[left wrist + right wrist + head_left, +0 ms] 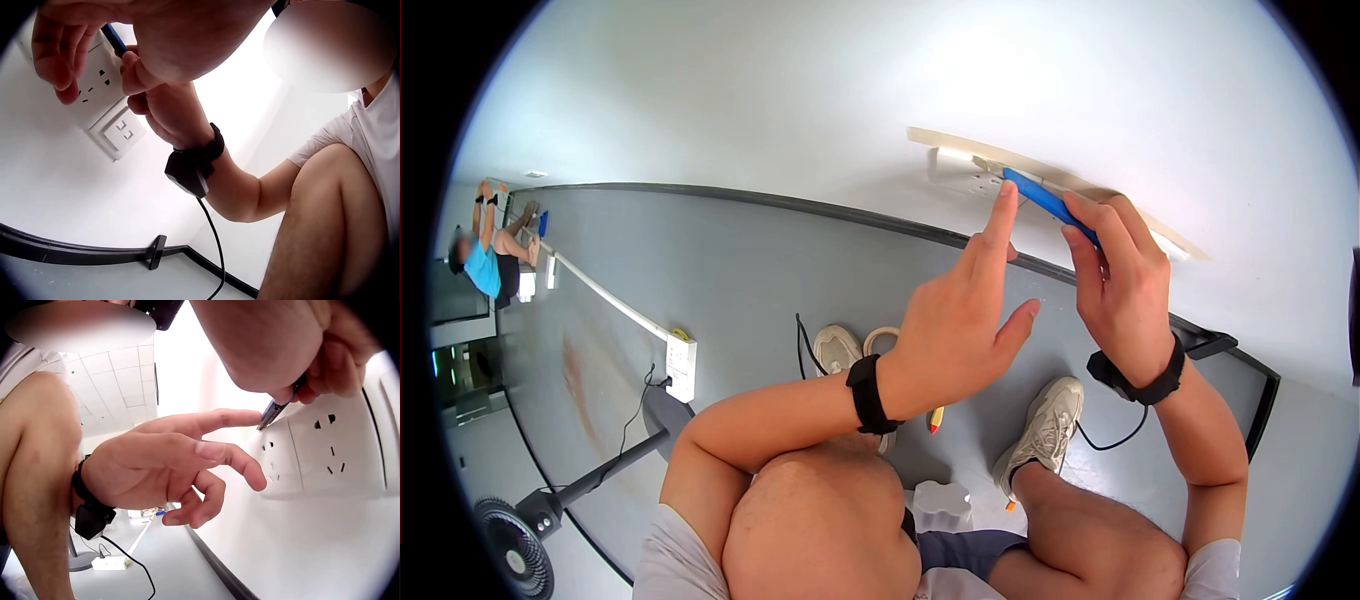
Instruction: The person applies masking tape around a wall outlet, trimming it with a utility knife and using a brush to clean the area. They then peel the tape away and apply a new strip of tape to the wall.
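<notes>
My right hand (1128, 285) grips a blue utility knife (1040, 196) between thumb and fingers, close over a strip of beige tape (935, 137) on the white wall. In the right wrist view the metal blade (270, 415) points at the top edge of the socket panel (325, 456). My left hand (960, 325) holds nothing. Its index finger stretches up to the knife's tip, while the thumb stands apart. Wall sockets (100, 78) sit just under the tape, partly hidden by the hands in the left wrist view.
Dark skirting (800, 205) runs along the wall's foot. On the floor lie a power strip (681, 368), a pencil-like yellow and red item (937, 418) and a black cable (800, 345). A fan (512, 548) stands at left. Another person (485, 265) sits farther off.
</notes>
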A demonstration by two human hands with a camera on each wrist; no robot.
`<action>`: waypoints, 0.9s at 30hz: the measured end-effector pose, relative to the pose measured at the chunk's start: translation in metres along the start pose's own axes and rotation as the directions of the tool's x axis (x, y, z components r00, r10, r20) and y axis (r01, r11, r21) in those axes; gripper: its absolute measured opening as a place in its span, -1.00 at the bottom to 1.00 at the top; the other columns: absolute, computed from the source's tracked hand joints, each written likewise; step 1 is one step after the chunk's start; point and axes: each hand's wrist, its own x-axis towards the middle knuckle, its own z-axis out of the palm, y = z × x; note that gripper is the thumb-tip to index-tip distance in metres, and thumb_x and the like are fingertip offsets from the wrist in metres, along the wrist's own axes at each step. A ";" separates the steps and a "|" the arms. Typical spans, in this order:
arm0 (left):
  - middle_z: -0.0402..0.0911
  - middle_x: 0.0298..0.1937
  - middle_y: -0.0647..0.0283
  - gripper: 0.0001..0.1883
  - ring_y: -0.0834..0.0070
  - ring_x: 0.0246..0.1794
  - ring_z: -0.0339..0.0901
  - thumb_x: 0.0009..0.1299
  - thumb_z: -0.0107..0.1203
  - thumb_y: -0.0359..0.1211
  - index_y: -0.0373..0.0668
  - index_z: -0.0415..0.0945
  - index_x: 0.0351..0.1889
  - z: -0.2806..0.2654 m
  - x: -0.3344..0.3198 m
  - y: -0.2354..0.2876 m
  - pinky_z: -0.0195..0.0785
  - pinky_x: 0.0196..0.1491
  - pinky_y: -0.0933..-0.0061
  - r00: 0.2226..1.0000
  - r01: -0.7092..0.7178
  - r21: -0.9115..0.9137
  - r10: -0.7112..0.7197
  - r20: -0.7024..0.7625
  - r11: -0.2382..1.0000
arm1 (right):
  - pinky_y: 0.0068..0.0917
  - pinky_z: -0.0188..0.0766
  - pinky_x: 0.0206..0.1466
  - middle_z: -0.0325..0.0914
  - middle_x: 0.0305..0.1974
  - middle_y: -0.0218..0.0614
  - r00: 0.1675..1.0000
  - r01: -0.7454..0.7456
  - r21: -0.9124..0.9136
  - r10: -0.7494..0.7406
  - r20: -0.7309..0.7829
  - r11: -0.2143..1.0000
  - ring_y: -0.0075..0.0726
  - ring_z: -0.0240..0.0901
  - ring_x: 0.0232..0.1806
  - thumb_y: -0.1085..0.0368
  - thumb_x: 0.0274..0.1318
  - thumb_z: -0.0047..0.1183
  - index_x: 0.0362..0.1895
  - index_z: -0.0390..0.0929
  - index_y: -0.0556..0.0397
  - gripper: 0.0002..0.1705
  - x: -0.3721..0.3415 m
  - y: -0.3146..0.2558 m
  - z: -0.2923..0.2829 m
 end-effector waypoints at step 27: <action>0.62 0.19 0.05 0.16 0.34 -0.46 0.49 0.44 0.37 -0.35 -0.16 -0.25 0.86 0.009 0.006 0.011 0.49 -0.27 0.28 0.983 -0.016 0.002 0.015 0.182 1.000 | -0.24 0.49 -0.31 0.55 -0.22 -0.11 0.998 -0.055 -0.013 0.055 -0.030 0.998 -0.04 0.52 -0.38 0.62 0.35 0.21 0.14 0.67 0.20 -0.69 -0.019 0.017 -0.023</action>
